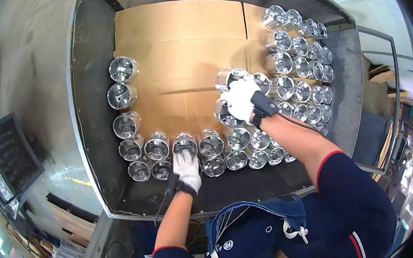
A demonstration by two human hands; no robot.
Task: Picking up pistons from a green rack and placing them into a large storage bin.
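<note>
Shiny metal pistons stand in rows with their hollow ends up. My left hand (187, 171), in a white glove, has its fingers closed over the near rim of a piston (184, 140) in the front rows. Further off and to the right, my gloved right hand (241, 97) is closed at a piston (227, 77) that stands at the inner edge of the right-hand group. Its fingertips are partly hidden against the metal. Another piston (224, 114) sits just below that hand, partly covered by it. Dark devices with cables are strapped to both wrists.
A dark-walled bin (94, 116) surrounds the pistons, lined with brown cardboard (178, 56). A column of pistons (122, 96) runs along its left side, and several rows (300, 67) fill the right. Outside, a tilted dark panel (12, 156) stands at the left.
</note>
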